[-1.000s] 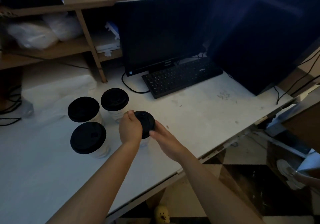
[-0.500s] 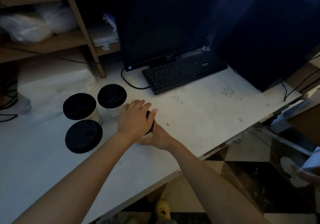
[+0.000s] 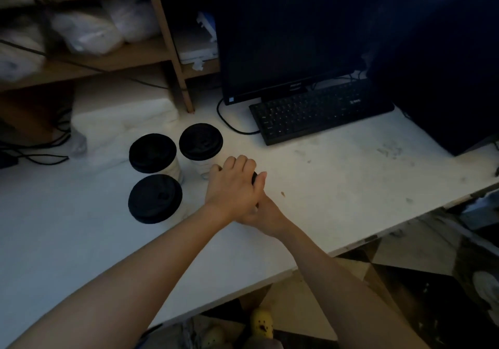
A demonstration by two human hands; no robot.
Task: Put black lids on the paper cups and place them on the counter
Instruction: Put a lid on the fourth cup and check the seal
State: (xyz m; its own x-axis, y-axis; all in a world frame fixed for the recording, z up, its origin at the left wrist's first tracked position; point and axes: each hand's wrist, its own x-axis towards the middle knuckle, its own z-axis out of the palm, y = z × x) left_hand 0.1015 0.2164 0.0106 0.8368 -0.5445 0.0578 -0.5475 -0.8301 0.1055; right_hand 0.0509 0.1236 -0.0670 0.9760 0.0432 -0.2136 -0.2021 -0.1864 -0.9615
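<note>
Three paper cups with black lids stand on the white counter (image 3: 337, 181): one at the back (image 3: 201, 141), one to its left (image 3: 152, 153), one nearest me (image 3: 155, 198). My left hand (image 3: 233, 186) lies palm-down over a fourth cup's black lid (image 3: 254, 178), of which only a dark sliver shows. My right hand (image 3: 263, 215) is wrapped around that cup from below and the right; the cup body is hidden by both hands.
A black keyboard (image 3: 318, 111) and a dark monitor (image 3: 286, 32) stand behind the hands, with a large dark box (image 3: 445, 59) at the right. Wooden shelves (image 3: 108, 57) with white bags fill the back left. The counter's front edge runs diagonally close to my arms.
My left hand has moved from the lid's side to flat on top of it, covering it. My right hand has slid lower around the cup.
</note>
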